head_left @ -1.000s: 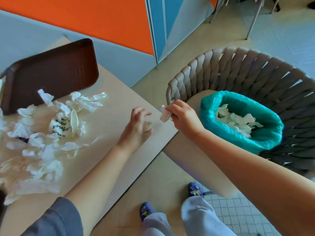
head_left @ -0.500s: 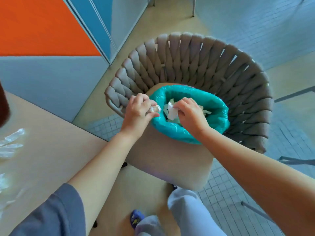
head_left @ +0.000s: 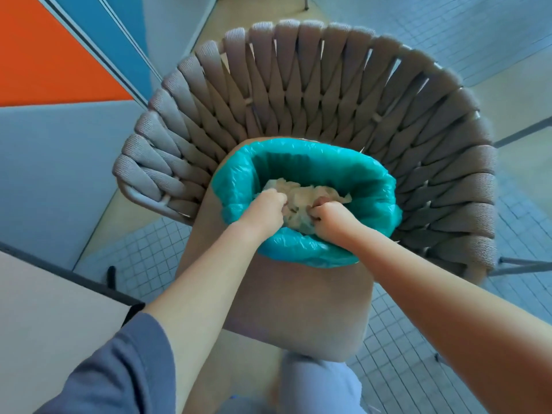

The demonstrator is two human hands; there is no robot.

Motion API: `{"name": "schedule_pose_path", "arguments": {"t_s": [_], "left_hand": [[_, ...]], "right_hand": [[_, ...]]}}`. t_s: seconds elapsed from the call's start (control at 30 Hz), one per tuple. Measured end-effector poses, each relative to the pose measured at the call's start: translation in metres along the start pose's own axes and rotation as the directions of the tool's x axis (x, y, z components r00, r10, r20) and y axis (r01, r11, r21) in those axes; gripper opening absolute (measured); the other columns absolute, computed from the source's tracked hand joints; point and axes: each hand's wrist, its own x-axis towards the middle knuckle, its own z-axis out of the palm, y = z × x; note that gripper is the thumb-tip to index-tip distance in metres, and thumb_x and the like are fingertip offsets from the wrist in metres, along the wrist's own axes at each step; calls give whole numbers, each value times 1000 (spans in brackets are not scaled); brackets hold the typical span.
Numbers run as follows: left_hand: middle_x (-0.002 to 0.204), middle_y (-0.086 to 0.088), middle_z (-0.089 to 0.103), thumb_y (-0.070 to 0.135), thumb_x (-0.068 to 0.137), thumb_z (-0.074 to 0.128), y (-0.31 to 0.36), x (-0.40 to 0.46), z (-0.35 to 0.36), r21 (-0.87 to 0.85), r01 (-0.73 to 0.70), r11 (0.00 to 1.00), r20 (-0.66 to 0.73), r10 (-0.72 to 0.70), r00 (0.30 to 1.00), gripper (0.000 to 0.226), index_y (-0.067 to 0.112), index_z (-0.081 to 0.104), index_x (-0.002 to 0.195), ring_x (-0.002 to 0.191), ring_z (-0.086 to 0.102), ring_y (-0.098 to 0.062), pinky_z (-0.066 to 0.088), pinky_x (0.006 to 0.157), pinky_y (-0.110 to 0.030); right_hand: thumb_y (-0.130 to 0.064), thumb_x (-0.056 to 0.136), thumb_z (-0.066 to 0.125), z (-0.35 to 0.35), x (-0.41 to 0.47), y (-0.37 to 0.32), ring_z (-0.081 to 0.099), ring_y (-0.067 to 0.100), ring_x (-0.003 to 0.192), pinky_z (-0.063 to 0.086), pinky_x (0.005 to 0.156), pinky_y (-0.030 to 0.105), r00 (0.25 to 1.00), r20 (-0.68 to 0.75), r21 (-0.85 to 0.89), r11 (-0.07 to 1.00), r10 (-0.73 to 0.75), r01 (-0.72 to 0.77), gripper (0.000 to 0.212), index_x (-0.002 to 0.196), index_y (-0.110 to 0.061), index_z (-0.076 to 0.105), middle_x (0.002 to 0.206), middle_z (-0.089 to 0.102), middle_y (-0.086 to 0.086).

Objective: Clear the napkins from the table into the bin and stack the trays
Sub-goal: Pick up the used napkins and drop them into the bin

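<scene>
A bin lined with a teal bag (head_left: 298, 253) stands on a chair seat. Crumpled white napkins (head_left: 303, 194) fill its bottom. Both my hands reach down inside the bin. My left hand (head_left: 264, 206) has its fingers curled into the napkins at the left of the pile. My right hand (head_left: 333, 215) is curled round napkins at the right of the pile. Its fingertips are buried in the paper. The trays are out of view.
The bin sits on the tan seat (head_left: 298, 309) of a chair with a grey woven back (head_left: 298, 85). A corner of the beige table (head_left: 44, 309) shows at the lower left. Tiled floor surrounds the chair, and my legs are below.
My hands carried napkins from the table edge over the bin rim and are now down inside it. The view swung right, and the table's napkin pile and tray left the frame.
</scene>
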Motion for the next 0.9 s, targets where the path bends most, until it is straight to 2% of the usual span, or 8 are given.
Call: {"name": "schedule_pose_path", "arguments": {"t_s": [0.1, 0.2, 0.33, 0.47, 0.63, 0.7, 0.8, 0.9], "left_hand": [[123, -19, 55, -3, 87, 36, 5, 2, 0, 81, 57, 995, 133, -67, 989, 38, 3, 56, 119, 111, 52, -35, 43, 94, -40], [132, -15, 50, -2, 89, 32, 6, -3, -10, -1, 54, 999, 112, -53, 992, 43, 9, 52, 126, 118, 48, -33, 40, 98, -39], [140, -7, 47, 4, 94, 37, 4, -17, -27, -120, -44, 992, -47, 39, 998, 41, 15, 50, 131, 130, 41, -25, 31, 110, -36], [128, -10, 54, 11, 94, 45, 3, -48, -54, -96, -140, 985, -212, 117, 970, 32, 10, 56, 124, 122, 45, -25, 36, 105, -35], [118, -11, 60, 15, 89, 51, -11, -109, -89, -2, -134, 991, -330, 126, 936, 29, 8, 59, 117, 112, 49, -28, 42, 97, -45], [111, -12, 62, 15, 86, 50, -20, -136, -101, 31, -144, 989, -378, 145, 915, 28, 7, 62, 110, 104, 52, -31, 46, 88, -47], [105, -11, 62, 19, 86, 53, -45, -184, -116, 42, -84, 996, -453, 94, 886, 21, 7, 63, 101, 98, 53, -33, 48, 81, -46], [103, -12, 63, 30, 85, 46, -74, -233, -125, 63, -30, 998, -519, 59, 853, 33, 7, 64, 102, 96, 55, -33, 50, 77, -43]], "right_hand": [[-19, 91, 47, 1, 3, 0, 52, 31, 113, 42, 99, 35, 976, 196, -45, 995, 99, -92, 38, 126, -10, 55, 126, 55, 15], [-14, 88, 47, -7, 1, -3, 54, 31, 107, 45, 93, 35, 991, 101, -23, 996, 87, -85, 33, 119, -9, 58, 120, 57, 15], [-3, 85, 44, -26, -2, -14, 48, 34, 111, 46, 95, 41, 992, -125, 21, 999, 26, -24, 35, 116, -7, 60, 118, 52, 15], [-8, 89, 44, -50, -19, -50, 48, 34, 112, 46, 93, 46, 968, -231, 49, 993, -93, 107, 32, 115, -9, 61, 119, 55, 13], [-17, 91, 48, -63, -47, -113, 50, 35, 111, 45, 93, 45, 938, -271, -16, 976, -214, 218, 28, 115, -12, 62, 117, 58, 13], [-20, 91, 49, -65, -57, -140, 50, 34, 111, 45, 93, 45, 927, -272, -46, 966, -259, 256, 28, 115, -14, 61, 116, 58, 12], [-23, 90, 50, -60, -73, -191, 50, 33, 110, 45, 91, 44, 898, -251, -69, 933, -360, 354, 28, 115, -14, 61, 115, 58, 12], [-26, 91, 50, -45, -87, -242, 51, 31, 110, 45, 91, 41, 862, -238, -90, 894, -448, 440, 25, 111, -17, 62, 113, 59, 9]]}}
